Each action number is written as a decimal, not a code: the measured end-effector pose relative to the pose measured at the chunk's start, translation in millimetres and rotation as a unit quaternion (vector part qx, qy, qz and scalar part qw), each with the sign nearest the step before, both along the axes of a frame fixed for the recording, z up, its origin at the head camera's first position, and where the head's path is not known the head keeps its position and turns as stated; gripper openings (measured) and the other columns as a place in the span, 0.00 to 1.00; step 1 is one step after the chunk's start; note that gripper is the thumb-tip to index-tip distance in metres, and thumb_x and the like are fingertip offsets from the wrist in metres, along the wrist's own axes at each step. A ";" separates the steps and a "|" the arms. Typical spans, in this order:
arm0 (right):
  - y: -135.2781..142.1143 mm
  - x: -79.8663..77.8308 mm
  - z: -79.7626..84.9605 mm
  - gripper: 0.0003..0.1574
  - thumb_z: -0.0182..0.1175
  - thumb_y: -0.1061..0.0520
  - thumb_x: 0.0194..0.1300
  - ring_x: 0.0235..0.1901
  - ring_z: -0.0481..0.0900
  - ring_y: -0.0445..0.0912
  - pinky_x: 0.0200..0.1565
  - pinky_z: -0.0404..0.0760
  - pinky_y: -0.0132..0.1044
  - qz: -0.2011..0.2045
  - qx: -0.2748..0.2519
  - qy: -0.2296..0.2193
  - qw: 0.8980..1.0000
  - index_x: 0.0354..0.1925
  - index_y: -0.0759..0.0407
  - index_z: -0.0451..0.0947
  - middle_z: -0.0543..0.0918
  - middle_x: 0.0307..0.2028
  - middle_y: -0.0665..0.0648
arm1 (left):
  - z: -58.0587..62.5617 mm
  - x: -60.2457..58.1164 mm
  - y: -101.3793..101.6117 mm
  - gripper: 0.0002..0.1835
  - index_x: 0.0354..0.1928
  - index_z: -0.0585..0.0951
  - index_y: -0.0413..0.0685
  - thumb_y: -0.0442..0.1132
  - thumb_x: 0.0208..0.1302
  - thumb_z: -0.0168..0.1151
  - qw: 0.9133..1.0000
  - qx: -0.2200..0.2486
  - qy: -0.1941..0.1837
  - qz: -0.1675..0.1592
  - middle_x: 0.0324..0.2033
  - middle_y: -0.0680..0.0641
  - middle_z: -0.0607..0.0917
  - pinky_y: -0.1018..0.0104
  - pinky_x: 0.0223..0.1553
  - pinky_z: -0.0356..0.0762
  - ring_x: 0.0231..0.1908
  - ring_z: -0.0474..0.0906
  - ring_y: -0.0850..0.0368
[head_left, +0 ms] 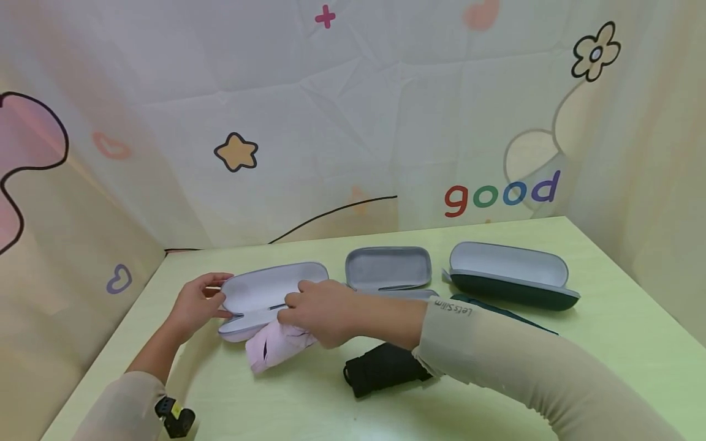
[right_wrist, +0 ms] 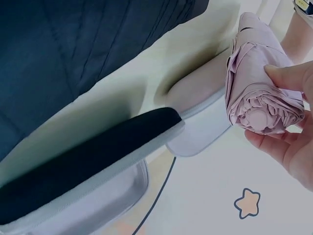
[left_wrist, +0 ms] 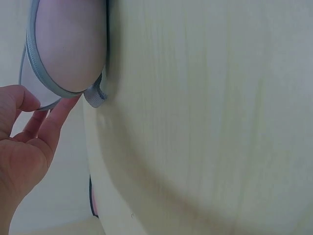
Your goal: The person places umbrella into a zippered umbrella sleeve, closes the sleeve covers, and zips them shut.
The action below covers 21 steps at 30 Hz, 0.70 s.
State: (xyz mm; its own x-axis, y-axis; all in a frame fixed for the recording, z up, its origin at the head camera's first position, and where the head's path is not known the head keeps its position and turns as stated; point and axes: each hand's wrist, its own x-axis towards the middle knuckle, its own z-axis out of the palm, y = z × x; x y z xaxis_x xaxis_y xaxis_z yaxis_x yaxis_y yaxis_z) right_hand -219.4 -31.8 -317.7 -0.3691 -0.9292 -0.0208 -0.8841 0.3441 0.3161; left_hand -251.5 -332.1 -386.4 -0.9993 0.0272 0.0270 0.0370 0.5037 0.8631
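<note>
My left hand (head_left: 193,306) pinches the left end of an open pale pink zip case (head_left: 270,289), thumb and fingers at its lid edge. In the left wrist view the rounded pink shell (left_wrist: 71,46) and a short zip-end tab (left_wrist: 95,95) stand beside the fingers. A folded pink umbrella (head_left: 276,348) is in my right hand (head_left: 328,312), held in front of the case and tilted. The right wrist view shows its bunched end (right_wrist: 259,117), with the thumb on one side and fingers on the other.
A folded black umbrella (head_left: 386,367) lies at front centre. Behind it stands an open grey-lined case (head_left: 388,267); an open dark green case (head_left: 513,291) is at the right. A dark green folded item (head_left: 478,301) is partly hidden by the right sleeve. A printed curtain (head_left: 353,122) hangs behind.
</note>
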 end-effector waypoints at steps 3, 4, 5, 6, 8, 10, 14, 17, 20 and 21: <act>5.4 -1.3 1.9 0.25 0.65 0.55 0.57 0.34 0.68 0.44 0.25 0.70 0.32 0.003 -0.010 0.005 1.000 0.54 0.45 0.75 0.77 0.41 0.46 | 0.0 0.3 1.4 0.22 0.64 0.69 0.31 0.24 0.67 0.48 1.000 0.001 0.004 -0.001 0.59 0.29 0.68 0.57 0.35 0.84 0.52 0.70 0.37; 7.0 -1.7 2.6 0.26 0.66 0.55 0.56 0.34 0.68 0.44 0.25 0.70 0.32 0.004 -0.014 0.007 1.000 0.54 0.45 0.75 0.77 0.41 0.46 | -0.2 0.2 1.5 0.22 0.64 0.69 0.32 0.24 0.67 0.48 1.000 0.003 0.004 0.001 0.58 0.29 0.68 0.57 0.36 0.84 0.52 0.70 0.37; 8.7 -2.3 3.4 0.26 0.66 0.55 0.56 0.34 0.68 0.44 0.24 0.70 0.32 0.005 -0.020 0.007 1.000 0.54 0.45 0.75 0.77 0.41 0.46 | -0.2 0.2 1.7 0.22 0.63 0.69 0.32 0.24 0.67 0.48 1.000 0.004 0.006 0.001 0.58 0.29 0.68 0.57 0.36 0.84 0.51 0.71 0.38; 10.4 -2.6 4.9 0.26 0.66 0.56 0.56 0.34 0.68 0.44 0.23 0.69 0.32 0.004 -0.025 0.005 1.000 0.54 0.45 0.75 0.77 0.41 0.46 | -0.1 0.3 2.2 0.22 0.63 0.70 0.32 0.24 0.68 0.48 1.000 0.004 0.007 0.003 0.58 0.30 0.68 0.57 0.36 0.84 0.51 0.71 0.38; 13.2 -3.3 8.6 0.25 0.65 0.57 0.57 0.34 0.68 0.44 0.23 0.69 0.32 0.005 -0.036 0.001 0.999 0.54 0.45 0.75 0.77 0.41 0.46 | 0.5 1.0 3.1 0.22 0.63 0.70 0.31 0.24 0.68 0.48 1.000 0.005 0.010 0.005 0.58 0.30 0.68 0.56 0.36 0.84 0.51 0.71 0.38; 15.4 -4.8 11.8 0.24 0.63 0.59 0.58 0.34 0.68 0.44 0.22 0.68 0.31 0.004 -0.049 -0.009 0.999 0.54 0.45 0.76 0.77 0.41 0.46 | 1.0 1.9 4.3 0.21 0.63 0.70 0.31 0.24 0.68 0.48 1.000 0.006 0.012 0.006 0.58 0.30 0.68 0.57 0.36 0.84 0.50 0.71 0.38; 18.9 -8.5 15.3 0.23 0.60 0.61 0.60 0.36 0.69 0.45 0.25 0.70 0.31 0.010 -0.078 -0.023 0.997 0.54 0.47 0.76 0.77 0.41 0.47 | 1.6 4.5 7.3 0.21 0.62 0.70 0.31 0.25 0.68 0.48 1.000 0.009 0.017 0.011 0.57 0.30 0.69 0.57 0.36 0.84 0.49 0.71 0.39; 21.0 -11.7 16.3 0.22 0.59 0.62 0.61 0.38 0.71 0.45 0.28 0.73 0.32 0.014 -0.094 -0.029 0.995 0.53 0.47 0.76 0.78 0.42 0.47 | 1.3 5.4 9.5 0.21 0.62 0.70 0.32 0.26 0.68 0.49 1.000 0.007 0.016 0.017 0.56 0.31 0.69 0.55 0.37 0.84 0.49 0.71 0.40; 23.1 -14.8 19.1 0.21 0.57 0.63 0.63 0.40 0.72 0.46 0.30 0.74 0.32 0.008 -0.101 -0.034 0.994 0.54 0.48 0.76 0.78 0.43 0.48 | 1.3 5.7 11.1 0.21 0.63 0.70 0.33 0.26 0.68 0.50 1.000 0.003 0.015 0.022 0.57 0.31 0.69 0.55 0.37 0.84 0.50 0.71 0.40; 23.6 -16.0 20.2 0.22 0.56 0.63 0.63 0.40 0.72 0.46 0.30 0.74 0.33 0.005 -0.102 -0.035 0.994 0.54 0.48 0.76 0.78 0.44 0.48 | 1.2 5.8 11.0 0.21 0.63 0.70 0.33 0.26 0.68 0.50 1.000 0.003 0.016 0.023 0.57 0.31 0.69 0.55 0.37 0.84 0.50 0.71 0.40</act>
